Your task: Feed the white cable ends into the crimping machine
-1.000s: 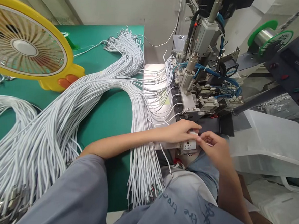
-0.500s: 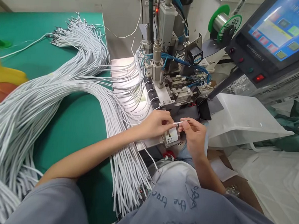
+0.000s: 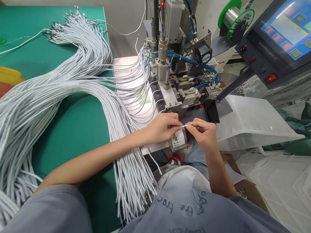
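Observation:
Both hands meet at one white cable [image 3: 183, 126], just in front of a bench machine [image 3: 171, 75]. My left hand [image 3: 164, 127] pinches it between thumb and fingers. The end of the cable lies in the fingertips of my right hand [image 3: 202, 131], which are closed round it and hide the tip. Below the fingers is a round housing with a white warning label [image 3: 178, 139]. A large bundle of white cables [image 3: 94, 88] runs across the green table [image 3: 73, 125] and under my left forearm. Several single cables lead into the machine's left side.
A tilted touch screen [image 3: 295, 30] stands at the upper right, with a green-flanged wire spool [image 3: 234, 17] behind it. A translucent plastic bin [image 3: 258, 119] sits right of the machine. Something yellow and orange [image 3: 3, 82] is at the left edge.
My right hand has turned slightly and drawn nearer my left hand, with its fingers further over the cable end. Less of the cable shows. The view has shifted a little.

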`<move>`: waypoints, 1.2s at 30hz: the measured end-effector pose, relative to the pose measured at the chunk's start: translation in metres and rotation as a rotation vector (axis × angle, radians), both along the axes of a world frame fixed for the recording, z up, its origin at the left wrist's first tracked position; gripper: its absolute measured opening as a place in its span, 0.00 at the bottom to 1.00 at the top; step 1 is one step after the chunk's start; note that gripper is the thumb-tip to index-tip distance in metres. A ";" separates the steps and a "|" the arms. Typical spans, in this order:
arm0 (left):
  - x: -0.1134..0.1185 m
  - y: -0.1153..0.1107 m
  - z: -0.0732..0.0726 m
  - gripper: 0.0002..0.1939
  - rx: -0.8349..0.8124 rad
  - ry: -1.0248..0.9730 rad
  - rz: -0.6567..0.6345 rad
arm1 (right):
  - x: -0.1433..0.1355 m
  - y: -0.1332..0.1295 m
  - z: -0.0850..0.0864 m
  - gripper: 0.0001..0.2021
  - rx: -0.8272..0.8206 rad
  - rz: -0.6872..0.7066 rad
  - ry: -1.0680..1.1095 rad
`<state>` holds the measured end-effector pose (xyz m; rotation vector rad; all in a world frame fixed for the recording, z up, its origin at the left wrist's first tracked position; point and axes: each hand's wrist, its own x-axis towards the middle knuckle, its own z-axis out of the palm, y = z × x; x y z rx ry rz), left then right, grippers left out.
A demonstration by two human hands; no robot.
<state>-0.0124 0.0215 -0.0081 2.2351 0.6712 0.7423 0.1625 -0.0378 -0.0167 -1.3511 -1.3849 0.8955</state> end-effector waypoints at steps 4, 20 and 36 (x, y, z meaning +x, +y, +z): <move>0.000 -0.002 0.004 0.07 -0.090 -0.030 -0.013 | -0.012 -0.002 -0.006 0.07 0.045 -0.062 0.117; -0.005 0.003 -0.002 0.10 0.351 0.294 0.091 | -0.012 0.013 -0.011 0.12 0.150 -0.032 -0.119; -0.001 0.014 -0.019 0.12 0.293 0.741 0.048 | 0.001 0.047 -0.059 0.09 -0.221 0.007 0.072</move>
